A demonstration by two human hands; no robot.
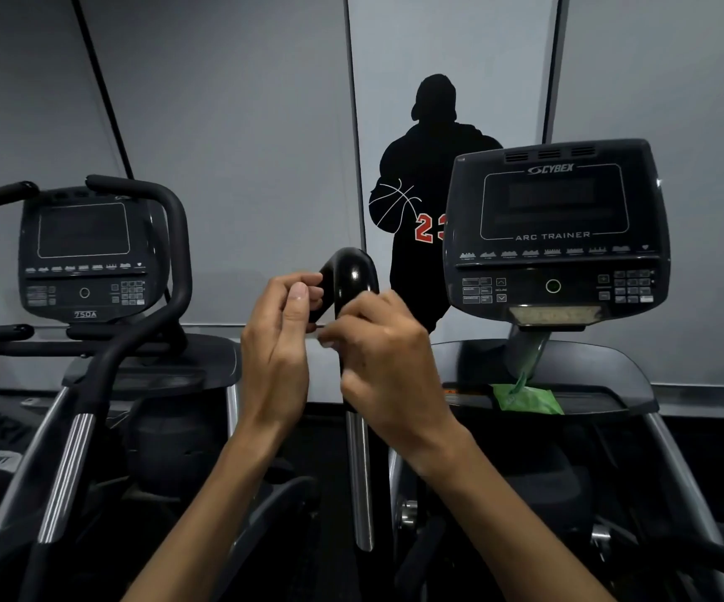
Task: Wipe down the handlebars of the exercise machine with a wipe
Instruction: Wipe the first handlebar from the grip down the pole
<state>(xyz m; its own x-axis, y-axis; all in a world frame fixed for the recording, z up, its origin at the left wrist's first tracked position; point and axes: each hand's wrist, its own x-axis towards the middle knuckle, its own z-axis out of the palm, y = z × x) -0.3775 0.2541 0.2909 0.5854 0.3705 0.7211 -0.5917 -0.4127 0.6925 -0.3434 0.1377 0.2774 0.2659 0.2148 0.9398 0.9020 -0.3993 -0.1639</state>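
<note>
A glossy black handlebar (351, 271) of the right-hand exercise machine rises in the middle of the view on a silver post (360, 471). My right hand (386, 354) grips the handlebar just below its curved top. My left hand (277, 336) is beside it on the left, its fingers curled round the handlebar's bent tip and its thumb raised. No wipe shows plainly in either hand; the spot between the hands is blurred. A green wipe pack (525, 399) lies on the machine's tray under the console.
The Cybex Arc Trainer console (555, 228) stands at upper right. A second machine with its console (84, 249) and curved black bars (177, 236) is on the left. A grey wall with a black basketball-player silhouette (429, 176) is behind.
</note>
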